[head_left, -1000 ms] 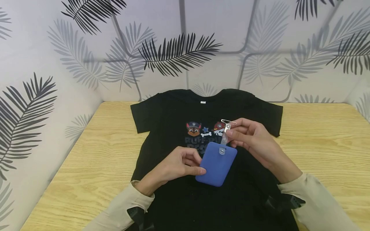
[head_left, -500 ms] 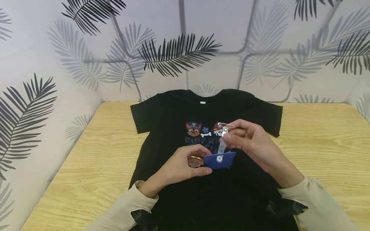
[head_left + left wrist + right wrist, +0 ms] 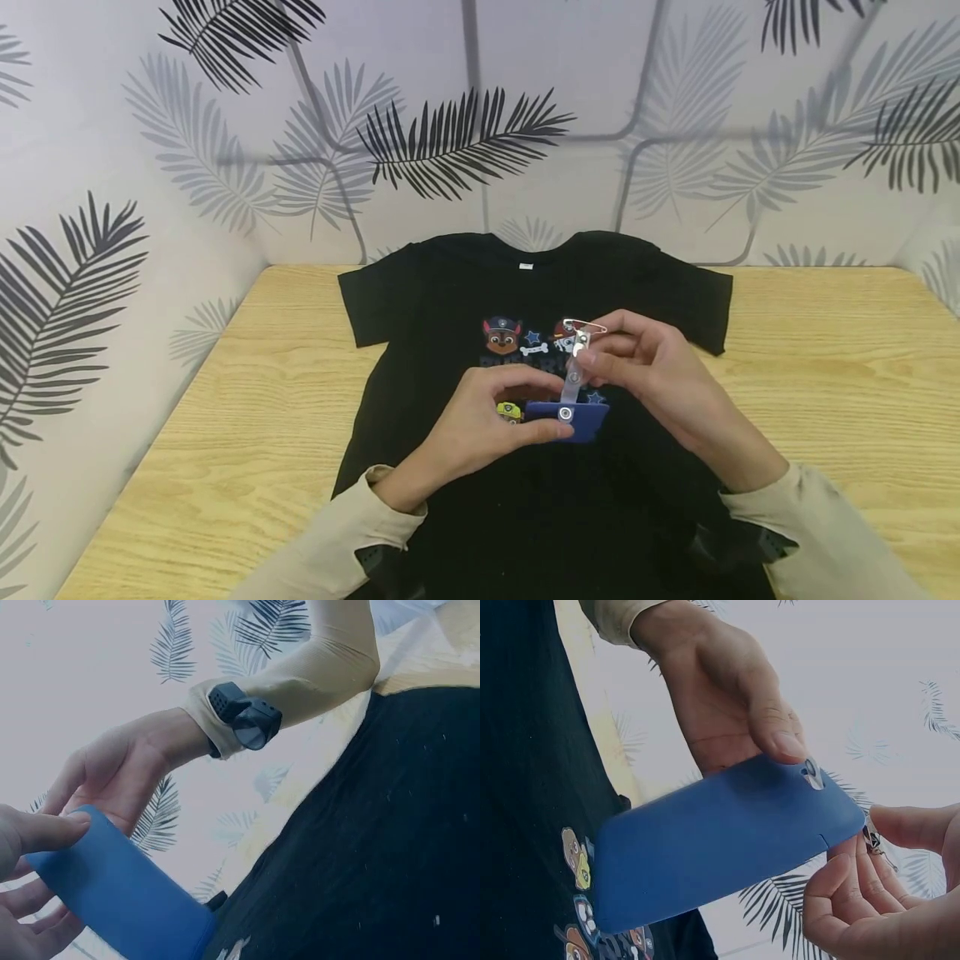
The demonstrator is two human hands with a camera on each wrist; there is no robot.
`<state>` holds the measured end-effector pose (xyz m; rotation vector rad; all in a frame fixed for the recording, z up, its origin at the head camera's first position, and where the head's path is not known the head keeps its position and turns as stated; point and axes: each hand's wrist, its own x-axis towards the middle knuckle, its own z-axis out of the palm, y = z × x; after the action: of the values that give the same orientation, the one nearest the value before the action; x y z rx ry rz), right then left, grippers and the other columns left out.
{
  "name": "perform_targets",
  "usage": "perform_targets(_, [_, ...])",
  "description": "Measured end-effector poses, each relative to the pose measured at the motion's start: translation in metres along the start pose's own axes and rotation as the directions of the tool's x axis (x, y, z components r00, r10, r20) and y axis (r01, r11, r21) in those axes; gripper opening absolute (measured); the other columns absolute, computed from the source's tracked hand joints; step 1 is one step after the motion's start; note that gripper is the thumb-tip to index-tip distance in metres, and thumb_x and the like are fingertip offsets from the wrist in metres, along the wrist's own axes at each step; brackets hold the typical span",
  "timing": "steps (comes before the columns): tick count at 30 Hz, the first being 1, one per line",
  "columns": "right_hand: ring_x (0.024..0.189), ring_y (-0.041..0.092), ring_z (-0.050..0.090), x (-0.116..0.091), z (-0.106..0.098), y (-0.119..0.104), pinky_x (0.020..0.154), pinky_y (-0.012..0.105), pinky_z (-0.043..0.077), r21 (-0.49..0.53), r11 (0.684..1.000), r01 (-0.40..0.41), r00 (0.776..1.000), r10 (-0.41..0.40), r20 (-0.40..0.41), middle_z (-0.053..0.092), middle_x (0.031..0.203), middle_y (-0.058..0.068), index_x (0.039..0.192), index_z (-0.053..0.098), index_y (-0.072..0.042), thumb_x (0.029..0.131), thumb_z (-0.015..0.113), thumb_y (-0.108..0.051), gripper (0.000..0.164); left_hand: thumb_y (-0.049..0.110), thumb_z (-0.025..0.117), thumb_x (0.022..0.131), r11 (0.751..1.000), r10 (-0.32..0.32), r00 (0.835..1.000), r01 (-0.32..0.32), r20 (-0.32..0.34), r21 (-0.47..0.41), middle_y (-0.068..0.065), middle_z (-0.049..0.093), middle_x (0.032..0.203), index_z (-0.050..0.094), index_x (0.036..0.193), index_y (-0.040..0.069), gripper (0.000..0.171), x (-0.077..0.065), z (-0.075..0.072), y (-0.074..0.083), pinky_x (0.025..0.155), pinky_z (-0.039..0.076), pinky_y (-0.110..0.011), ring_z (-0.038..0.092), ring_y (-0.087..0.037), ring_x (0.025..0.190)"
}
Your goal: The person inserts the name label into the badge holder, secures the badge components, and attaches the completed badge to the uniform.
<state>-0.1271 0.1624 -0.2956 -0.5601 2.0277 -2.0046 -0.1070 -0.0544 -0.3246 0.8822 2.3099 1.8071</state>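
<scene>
My left hand (image 3: pixel 476 425) holds a blue badge holder (image 3: pixel 588 423) by its upper left edge, thumb on the near face and fingers behind. The holder is tilted, so its broad face is foreshortened in the head view; it shows wide in the left wrist view as a blue badge holder (image 3: pixel 127 892) and in the right wrist view. A clear snap strap (image 3: pixel 572 390) rises from its slot to a metal clip (image 3: pixel 581 340) with a safety pin (image 3: pixel 585 325). With thumb and fingertips, my right hand (image 3: pixel 660 367) pinches this clip end. Both hands are above a black T-shirt (image 3: pixel 465 508).
The T-shirt lies flat on a wood-grain table (image 3: pixel 247 392), its neck toward the back. Cartoon dog heads (image 3: pixel 501 335) are printed on its chest. A wall covering (image 3: pixel 420 75) with leaf patterns stands behind the table and along its left side.
The badge holder has tipped from its broad face showing to nearly edge-on. My left hand has shifted right and higher along it; my right hand keeps its pinch, slightly farther left.
</scene>
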Motion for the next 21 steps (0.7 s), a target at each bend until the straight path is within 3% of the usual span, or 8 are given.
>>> perform_targets(11, [0.079, 0.014, 0.065, -0.0006, 0.0015, -0.0047, 0.074, 0.026, 0.053, -0.058, 0.998, 0.015, 1.0, -0.016, -0.021, 0.071, 0.093, 0.001, 0.107, 0.057, 0.0, 0.093, 0.063, -0.006, 0.017, 0.003, 0.077, 0.08, 0.996, -0.021, 0.999, 0.018, -0.027, -0.09, -0.011, 0.071, 0.104, 0.071, 0.106, -0.002, 0.027, 0.0051, 0.0036, 0.0035, 0.089, 0.053, -0.031, 0.067, -0.012, 0.097])
perform_targets(21, [0.076, 0.019, 0.06, -0.003, 0.0033, -0.0077, 0.076, 0.027, 0.051, -0.158, 0.987, 0.028, 0.998, -0.038, -0.059, 0.07, 0.088, -0.002, 0.104, 0.061, -0.003, 0.095, 0.061, -0.011, 0.012, 0.0, 0.073, 0.083, 0.98, -0.066, 0.998, 0.063, -0.013, -0.189, -0.013, 0.07, 0.1, 0.07, 0.106, -0.004, 0.023, 0.0058, 0.0062, 0.0012, 0.074, 0.057, -0.03, 0.066, -0.011, 0.077])
